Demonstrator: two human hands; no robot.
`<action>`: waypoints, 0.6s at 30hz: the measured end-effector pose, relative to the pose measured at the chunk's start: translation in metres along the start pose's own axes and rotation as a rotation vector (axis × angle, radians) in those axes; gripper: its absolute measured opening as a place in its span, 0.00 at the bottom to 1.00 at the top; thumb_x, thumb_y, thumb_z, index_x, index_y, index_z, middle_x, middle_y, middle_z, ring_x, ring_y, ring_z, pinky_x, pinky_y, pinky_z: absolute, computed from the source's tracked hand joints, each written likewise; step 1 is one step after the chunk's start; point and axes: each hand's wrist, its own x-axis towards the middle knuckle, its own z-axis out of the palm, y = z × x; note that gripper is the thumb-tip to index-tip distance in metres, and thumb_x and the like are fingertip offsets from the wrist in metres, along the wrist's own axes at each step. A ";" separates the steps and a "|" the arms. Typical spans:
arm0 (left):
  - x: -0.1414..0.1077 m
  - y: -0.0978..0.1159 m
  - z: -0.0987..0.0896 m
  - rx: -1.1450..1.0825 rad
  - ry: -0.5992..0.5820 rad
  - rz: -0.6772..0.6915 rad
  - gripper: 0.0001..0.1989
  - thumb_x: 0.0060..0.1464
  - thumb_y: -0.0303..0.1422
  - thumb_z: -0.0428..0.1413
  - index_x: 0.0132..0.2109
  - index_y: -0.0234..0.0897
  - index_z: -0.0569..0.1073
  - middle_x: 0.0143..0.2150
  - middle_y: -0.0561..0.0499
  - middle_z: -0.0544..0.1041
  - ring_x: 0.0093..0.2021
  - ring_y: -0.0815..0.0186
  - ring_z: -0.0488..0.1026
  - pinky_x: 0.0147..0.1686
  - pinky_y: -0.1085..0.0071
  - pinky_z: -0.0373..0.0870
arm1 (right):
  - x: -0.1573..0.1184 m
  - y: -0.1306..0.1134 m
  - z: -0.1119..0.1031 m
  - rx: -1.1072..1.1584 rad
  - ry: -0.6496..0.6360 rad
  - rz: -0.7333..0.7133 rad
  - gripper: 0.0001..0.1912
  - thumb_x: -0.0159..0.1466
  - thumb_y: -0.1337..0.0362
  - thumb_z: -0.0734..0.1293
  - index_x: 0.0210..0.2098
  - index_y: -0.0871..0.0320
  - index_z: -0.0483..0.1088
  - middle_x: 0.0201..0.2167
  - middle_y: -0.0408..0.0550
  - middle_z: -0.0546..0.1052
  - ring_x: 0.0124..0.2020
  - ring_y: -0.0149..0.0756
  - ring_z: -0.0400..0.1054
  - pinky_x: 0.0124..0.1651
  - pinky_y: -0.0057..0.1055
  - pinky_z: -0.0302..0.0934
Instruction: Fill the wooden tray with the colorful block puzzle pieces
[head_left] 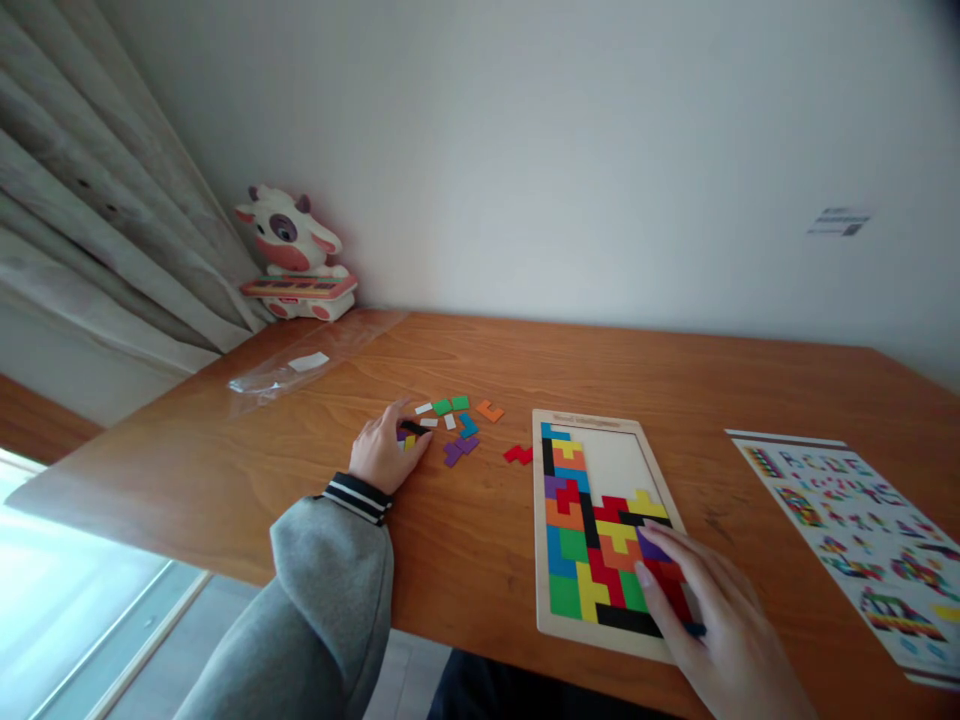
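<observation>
My left hand (381,448) rests on the table by a scatter of small puzzle pieces, thumb and fingers apart. Between them lies a black piece (416,427), close to the thumb tip, with a yellow piece (409,442) partly covered by the hand. On the framed puzzle board (540,560), coloured block pieces fill the left side and lower part. My right hand (712,610) lies over the board's lower right, its fingers spread. Its index fingertip touches or hovers over a purple piece (651,548); the thumb is just below. That hand hides the board's lower right corner.
Loose purple (460,450), blue (468,426), green (442,407), orange (490,411) and red (517,454) pieces lie left of the board. A printed pattern sheet (847,540) lies right. A clear plastic bag (300,365) and a cow toy (298,255) are back left.
</observation>
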 end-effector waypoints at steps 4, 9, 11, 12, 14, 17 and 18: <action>0.002 0.001 0.001 -0.115 0.066 0.022 0.31 0.49 0.43 0.63 0.58 0.40 0.67 0.49 0.48 0.80 0.44 0.59 0.80 0.48 0.63 0.77 | 0.001 0.000 -0.001 0.011 0.003 0.007 0.20 0.71 0.51 0.60 0.57 0.55 0.66 0.51 0.52 0.77 0.51 0.46 0.73 0.53 0.43 0.66; -0.001 0.014 -0.002 -0.217 0.161 0.113 0.31 0.49 0.44 0.65 0.57 0.39 0.68 0.50 0.46 0.77 0.45 0.59 0.79 0.46 0.63 0.78 | 0.005 -0.005 -0.003 0.027 0.014 0.028 0.19 0.71 0.53 0.61 0.57 0.54 0.66 0.50 0.52 0.77 0.51 0.47 0.72 0.54 0.45 0.67; -0.003 0.026 0.001 -0.255 0.173 0.175 0.30 0.50 0.44 0.65 0.58 0.39 0.68 0.50 0.47 0.77 0.45 0.59 0.78 0.46 0.62 0.78 | 0.006 -0.007 -0.004 0.044 0.008 0.048 0.19 0.71 0.54 0.61 0.57 0.54 0.66 0.51 0.52 0.77 0.53 0.47 0.71 0.54 0.45 0.67; -0.005 0.035 0.004 -0.274 0.164 0.216 0.30 0.51 0.43 0.65 0.58 0.40 0.68 0.50 0.47 0.77 0.45 0.60 0.78 0.46 0.62 0.78 | 0.007 -0.009 -0.005 0.053 0.012 0.060 0.18 0.71 0.55 0.62 0.58 0.54 0.66 0.51 0.52 0.77 0.53 0.47 0.71 0.54 0.45 0.67; -0.011 0.056 0.012 -0.312 0.130 0.314 0.27 0.52 0.41 0.64 0.57 0.40 0.68 0.50 0.47 0.77 0.46 0.60 0.77 0.48 0.61 0.77 | 0.008 -0.010 -0.006 0.066 0.020 0.081 0.18 0.70 0.57 0.62 0.58 0.53 0.65 0.52 0.53 0.76 0.54 0.47 0.71 0.55 0.46 0.67; -0.020 0.096 0.027 -0.387 0.052 0.461 0.23 0.54 0.38 0.63 0.55 0.40 0.69 0.51 0.46 0.76 0.50 0.58 0.76 0.52 0.59 0.76 | 0.009 -0.011 -0.007 0.083 0.029 0.113 0.18 0.70 0.58 0.63 0.58 0.53 0.65 0.53 0.53 0.76 0.54 0.47 0.70 0.56 0.47 0.67; -0.023 0.110 0.031 -0.406 0.015 0.513 0.23 0.54 0.37 0.63 0.56 0.40 0.69 0.51 0.45 0.76 0.51 0.57 0.76 0.53 0.59 0.75 | 0.009 -0.011 -0.007 0.090 0.033 0.125 0.17 0.70 0.59 0.63 0.58 0.53 0.65 0.53 0.53 0.75 0.55 0.47 0.70 0.56 0.47 0.67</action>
